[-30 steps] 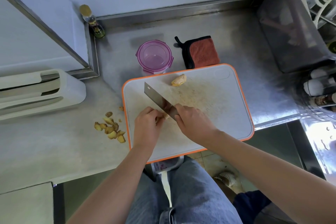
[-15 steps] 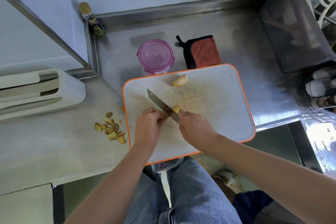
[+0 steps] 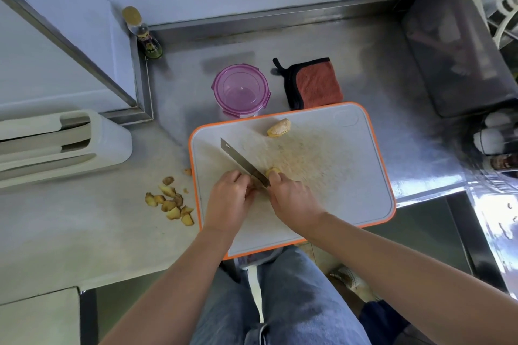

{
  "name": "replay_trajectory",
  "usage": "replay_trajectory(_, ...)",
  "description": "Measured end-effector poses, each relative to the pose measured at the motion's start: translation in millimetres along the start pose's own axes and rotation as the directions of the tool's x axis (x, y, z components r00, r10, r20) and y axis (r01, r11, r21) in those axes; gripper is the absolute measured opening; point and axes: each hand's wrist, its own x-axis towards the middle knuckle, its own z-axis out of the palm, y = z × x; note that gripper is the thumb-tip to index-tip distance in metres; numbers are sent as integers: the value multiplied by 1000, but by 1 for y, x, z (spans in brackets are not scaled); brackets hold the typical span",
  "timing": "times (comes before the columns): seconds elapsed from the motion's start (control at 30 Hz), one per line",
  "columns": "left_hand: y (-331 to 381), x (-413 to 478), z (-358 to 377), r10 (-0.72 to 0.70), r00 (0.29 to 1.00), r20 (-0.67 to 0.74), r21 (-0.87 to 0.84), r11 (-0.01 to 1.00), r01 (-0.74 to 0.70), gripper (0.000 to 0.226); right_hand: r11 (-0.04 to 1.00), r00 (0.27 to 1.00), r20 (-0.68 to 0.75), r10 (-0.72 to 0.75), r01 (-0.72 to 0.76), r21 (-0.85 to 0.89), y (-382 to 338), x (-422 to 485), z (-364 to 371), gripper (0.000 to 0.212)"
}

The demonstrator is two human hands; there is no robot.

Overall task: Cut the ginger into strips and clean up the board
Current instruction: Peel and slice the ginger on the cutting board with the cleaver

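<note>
A white cutting board (image 3: pixel 336 182) with an orange rim lies on the steel counter. My right hand (image 3: pixel 294 202) grips the handle of a cleaver (image 3: pixel 241 161), whose blade points up-left across the board. My left hand (image 3: pixel 228 200) sits just left of the blade, its curled fingers pinching a small brownish ginger piece (image 3: pixel 253 190) against the board. A yellow ginger bit (image 3: pixel 273 171) shows right of the blade at my right fingertips. Another ginger chunk (image 3: pixel 278 128) lies near the board's far edge.
Ginger peel scraps (image 3: pixel 171 202) lie on the counter left of the board. Behind the board stand a purple lidded container (image 3: pixel 241 89) and an orange cloth (image 3: pixel 314 82). A small bottle (image 3: pixel 145 36) is in the back corner, a white knife rack (image 3: pixel 56 145) at left, jars (image 3: pixel 496 137) at right.
The cleaver has slid toward me and down onto the ginger between my hands. A yellow ginger bit now shows right of the blade. Both hands stay in place.
</note>
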Motion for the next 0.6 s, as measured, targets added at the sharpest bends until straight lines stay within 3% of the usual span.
replay_trajectory(0.23,0,1,2,-36,999,-9,52,998,37,18,998,998,-22,-64,64,4,15,-11,-3,25)
replay_trajectory(0.6,-1,9,1,-30,999,-18,84,996,32,21,995,1000,-12,-25,26,100,4,9,-4,17)
